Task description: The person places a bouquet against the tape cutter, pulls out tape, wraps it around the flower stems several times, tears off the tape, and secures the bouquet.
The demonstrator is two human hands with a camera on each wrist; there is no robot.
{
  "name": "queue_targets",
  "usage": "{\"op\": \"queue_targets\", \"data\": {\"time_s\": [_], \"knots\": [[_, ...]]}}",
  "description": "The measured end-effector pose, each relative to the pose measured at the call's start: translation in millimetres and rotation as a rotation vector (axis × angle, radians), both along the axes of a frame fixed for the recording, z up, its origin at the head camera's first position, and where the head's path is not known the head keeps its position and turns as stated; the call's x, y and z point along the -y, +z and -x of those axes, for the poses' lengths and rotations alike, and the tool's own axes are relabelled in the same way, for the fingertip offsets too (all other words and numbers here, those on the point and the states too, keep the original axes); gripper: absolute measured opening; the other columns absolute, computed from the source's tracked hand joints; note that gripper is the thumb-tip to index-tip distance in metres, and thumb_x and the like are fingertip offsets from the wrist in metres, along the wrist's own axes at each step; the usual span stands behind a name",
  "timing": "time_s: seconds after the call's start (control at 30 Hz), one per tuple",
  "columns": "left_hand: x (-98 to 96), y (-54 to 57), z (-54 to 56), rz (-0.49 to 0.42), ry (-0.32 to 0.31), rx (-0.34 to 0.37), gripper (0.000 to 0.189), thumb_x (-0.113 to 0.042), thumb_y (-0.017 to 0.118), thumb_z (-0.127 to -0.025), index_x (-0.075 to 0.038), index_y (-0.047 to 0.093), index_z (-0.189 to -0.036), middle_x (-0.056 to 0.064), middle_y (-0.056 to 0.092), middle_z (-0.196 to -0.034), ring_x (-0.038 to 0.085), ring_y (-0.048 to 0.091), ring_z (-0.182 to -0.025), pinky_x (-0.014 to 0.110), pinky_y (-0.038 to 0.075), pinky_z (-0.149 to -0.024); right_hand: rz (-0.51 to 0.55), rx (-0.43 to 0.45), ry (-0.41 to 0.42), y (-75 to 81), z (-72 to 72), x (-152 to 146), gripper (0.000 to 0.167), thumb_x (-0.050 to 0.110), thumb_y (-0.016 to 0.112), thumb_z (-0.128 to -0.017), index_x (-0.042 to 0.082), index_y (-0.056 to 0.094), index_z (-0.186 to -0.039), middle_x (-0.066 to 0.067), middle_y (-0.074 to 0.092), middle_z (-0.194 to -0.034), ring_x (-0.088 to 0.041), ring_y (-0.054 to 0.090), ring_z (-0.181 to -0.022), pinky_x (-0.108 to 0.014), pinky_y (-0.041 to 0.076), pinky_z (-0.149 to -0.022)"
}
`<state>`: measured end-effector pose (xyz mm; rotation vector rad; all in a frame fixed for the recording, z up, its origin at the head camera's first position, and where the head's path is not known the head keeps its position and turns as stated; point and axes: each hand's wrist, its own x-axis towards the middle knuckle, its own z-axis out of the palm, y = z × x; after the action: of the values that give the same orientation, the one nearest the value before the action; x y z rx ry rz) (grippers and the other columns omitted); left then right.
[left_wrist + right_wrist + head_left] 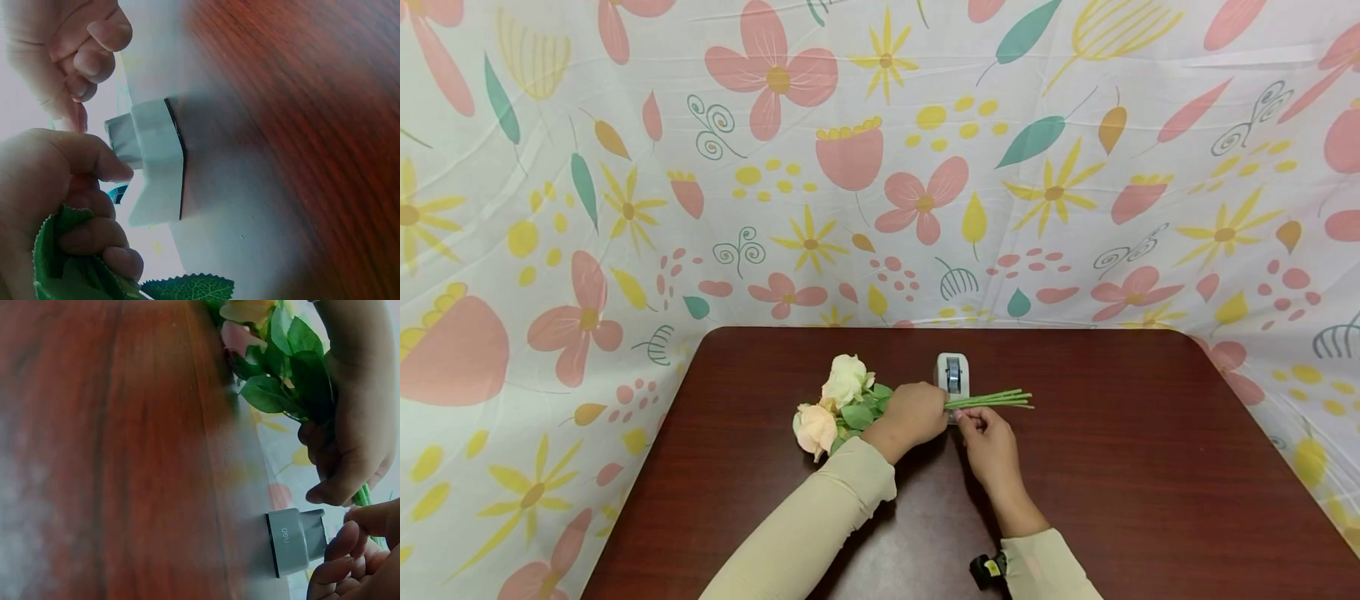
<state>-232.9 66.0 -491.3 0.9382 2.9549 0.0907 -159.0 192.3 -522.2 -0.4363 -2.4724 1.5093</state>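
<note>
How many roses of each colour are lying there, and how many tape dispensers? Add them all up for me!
Cream-white rose: 1
Peach rose: 1
Tape dispenser: 1
Total: 3 in plain sight; more blooms could be hidden behind these.

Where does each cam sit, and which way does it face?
Head: worn on the head, facing forward and down at the table; both sleeves, left hand and right hand show.
Left wrist: on that wrist, facing the tape dispenser; both hands show.
Right wrist: on that wrist, facing the dispenser and leaves; both hands show.
Shared by both wrist views: dispenser, leaves, table, both hands.
</note>
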Motion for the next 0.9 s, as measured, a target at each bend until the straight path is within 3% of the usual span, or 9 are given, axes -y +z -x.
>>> {"op": "queue_targets", "data": {"time_s": [0.57,0.9], "knots": [[-1.1,3.6,-0.9,-0.017,-0.02,0.0,0.018,-0.031,0.058,-0.1,-0.02,0.072,-0.096,-0.001,0.074,-0.086,0.016,0.069,-0.072,0.035,0.052,-0.059,0.21,-0.013,-0.031,6.9,7.5,5.2,0.014,0.011,0.063,-0.099,-0.003,0.062,-0.098,-0.001,0.052,-0.081,-0.006,0.045,-0.066,-0.02,0.039,-0.059],[-2.6,4.5,-2.1,0.004,-0.004,0.003,0.019,-0.033,0.057,-0.102,-0.022,0.072,-0.1,-0.003,0.073,-0.086,0.013,0.066,-0.068,0.032,0.05,-0.057,0.341,0.027,0.019,6.6,9.9,0.1,0.021,0.015,0.062,-0.1,-0.005,0.06,-0.109,0.003,0.051,-0.075,-0.006,0.047,-0.065,-0.022,0.042,-0.06]]}}
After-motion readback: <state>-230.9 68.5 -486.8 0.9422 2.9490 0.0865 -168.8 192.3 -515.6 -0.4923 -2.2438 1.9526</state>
